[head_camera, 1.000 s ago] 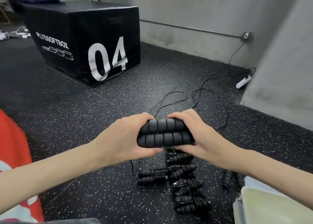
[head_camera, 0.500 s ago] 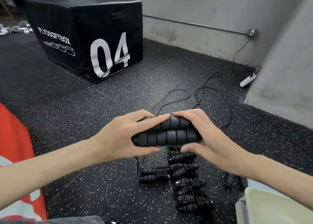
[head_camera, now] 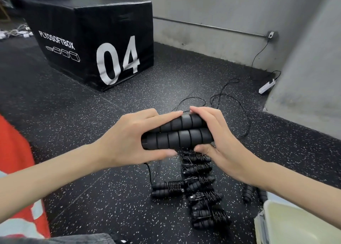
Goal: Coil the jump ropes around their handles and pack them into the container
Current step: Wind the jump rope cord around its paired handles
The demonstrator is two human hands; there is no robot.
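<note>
At the near right corner sits the pale container [head_camera: 302, 223], only its rim and part of its inside in view, with two dark handle ends [head_camera: 248, 193] lying on the floor just beside its far left edge. Left of it, on the black speckled floor [head_camera: 73, 125], the coiled jump ropes [head_camera: 201, 190] lie in a close column running near to far, each pair of handles wound with cord and lying roughly left to right; one bundle sticks out to the left of the column. At the near left edge a red and white cloth [head_camera: 16, 179] fills the corner. Above the column, both hands hold a pair of ribbed black handles [head_camera: 177, 133] pressed side by side, their long axis running left to right and tilted slightly up toward the right. The left hand [head_camera: 129, 134] grips the left end, fingers over the far side and thumb under the near side; the right hand [head_camera: 217, 134] wraps the right end the same way. A thin loose cord [head_camera: 228, 103] trails from the handles onto the floor beyond, looping out toward the far right. Open floor spreads to the left and far side of the hands. Farther left stands a black box [head_camera: 92, 40] marked 04, and a grey wall [head_camera: 221, 7] closes the far side, with a white power strip [head_camera: 266, 86] at its foot on the right.
</note>
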